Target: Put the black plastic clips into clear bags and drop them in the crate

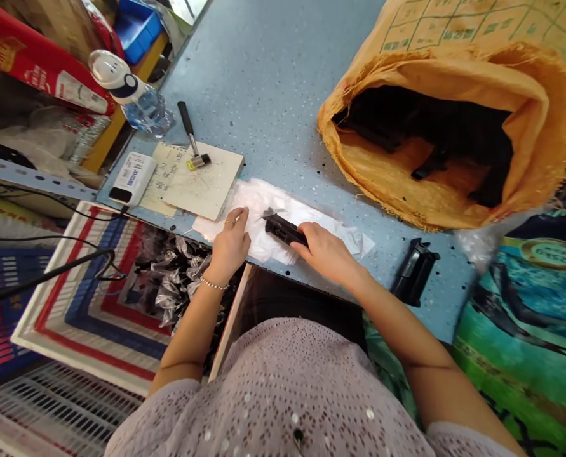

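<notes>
My right hand [328,252] grips one end of a long black plastic part [285,231], which is held over a stack of thin white plastic bags [258,244]. At the left end of the stack is my left hand [232,241], its fingers loosely bent and the thumb apart, with nothing visible in them. Another black plastic part [413,271] lies on the blue speckled table [283,82], to the right of my right forearm. A wide-mouthed orange woven sack [354,171] holds several dark parts, mostly lost in shadow.
A small hammer [194,143] rests on a pale board [209,187] beside handwritten paper [166,158]. Left of these are a white device [134,178] and a water bottle [144,108]. Below the table edge stands a white crate [68,279] with bagged black items [168,279].
</notes>
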Available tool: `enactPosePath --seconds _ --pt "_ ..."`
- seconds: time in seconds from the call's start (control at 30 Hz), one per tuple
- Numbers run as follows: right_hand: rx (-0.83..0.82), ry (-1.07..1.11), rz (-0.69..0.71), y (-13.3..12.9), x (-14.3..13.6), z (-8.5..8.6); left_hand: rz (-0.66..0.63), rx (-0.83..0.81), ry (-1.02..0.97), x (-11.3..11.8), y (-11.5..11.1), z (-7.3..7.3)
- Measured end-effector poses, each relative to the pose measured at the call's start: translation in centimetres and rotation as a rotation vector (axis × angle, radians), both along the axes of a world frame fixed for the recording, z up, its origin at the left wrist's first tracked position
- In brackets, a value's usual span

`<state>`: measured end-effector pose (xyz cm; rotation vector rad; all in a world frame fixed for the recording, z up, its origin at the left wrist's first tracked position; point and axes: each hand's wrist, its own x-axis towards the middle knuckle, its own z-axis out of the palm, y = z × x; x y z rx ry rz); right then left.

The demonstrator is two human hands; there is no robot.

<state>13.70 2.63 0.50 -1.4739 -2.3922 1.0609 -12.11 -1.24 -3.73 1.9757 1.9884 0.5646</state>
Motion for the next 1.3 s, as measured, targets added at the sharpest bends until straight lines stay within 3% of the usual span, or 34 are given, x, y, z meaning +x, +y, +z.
enactPosePath --seconds 0.13,0.23,0.33,0.4,0.47,0.57,0.67,0.73,0.8,0.87,0.93,1.03,1.1,1.2,1.3 --pt "-0.237 0.231 -0.136 0.8 -1.2 -0.1 -0.085 0.108 -0.008 1.7 -0.7 0.4" --pt "-0.536 0.480 -0.283 1.5 -3.0 -1.9 -0.308 0.236 -0.070 3.4 -1.7 1.2" --pt "-0.887 0.869 -0.510 1.4 -4.7 -3.6 -0.516 0.314 -0.219 4.1 -2.6 1.6" --pt "-0.981 1.032 -0.615 0.3 -5.5 -3.8 -0.534 0.310 -0.295 4.1 -2.7 1.6" --pt "-0.947 1.076 -0.622 -1.4 -5.8 -3.1 -0.527 0.286 -0.291 3.9 -2.9 1.7" --pt "-0.862 1.044 -0.340 -4.1 -5.6 -1.0 -0.461 0.312 -0.200 3.2 -4.4 3.3" --pt "-0.858 0.988 0.110 -5.7 -4.9 1.1 -0.252 0.281 -0.239 1.0 -7.9 7.3" --pt "-0.914 0.932 0.329 -6.0 -4.7 1.9 -0.086 0.143 -0.328 -1.6 -10.5 9.9" --pt "-0.959 0.867 0.408 -6.0 -4.9 1.9 0.060 -0.045 -0.376 -5.1 -12.4 10.8" --pt "-0.946 0.836 0.345 -5.9 -5.3 1.3 0.186 -0.211 -0.341 -9.3 -12.8 9.1" --pt "-0.908 0.837 0.217 -5.8 -5.3 0.5 0.331 -0.291 -0.239 -13.6 -11.8 5.3" --pt "-0.880 0.837 0.067 -5.5 -4.4 -0.4 0.626 -0.278 -0.077 -18.9 -8.4 -0.7" --pt "-0.847 0.822 -0.011 -5.4 -3.4 -0.7 0.747 -0.243 -0.066 -21.0 -6.1 -3.3" --pt "-0.765 0.780 -0.119 -5.2 -1.3 -0.9 0.765 -0.248 -0.121 -21.7 -3.7 -4.9" --pt "-0.600 0.653 -0.185 -5.3 2.3 -0.5 0.730 -0.309 -0.151 -20.5 -3.0 -5.4"
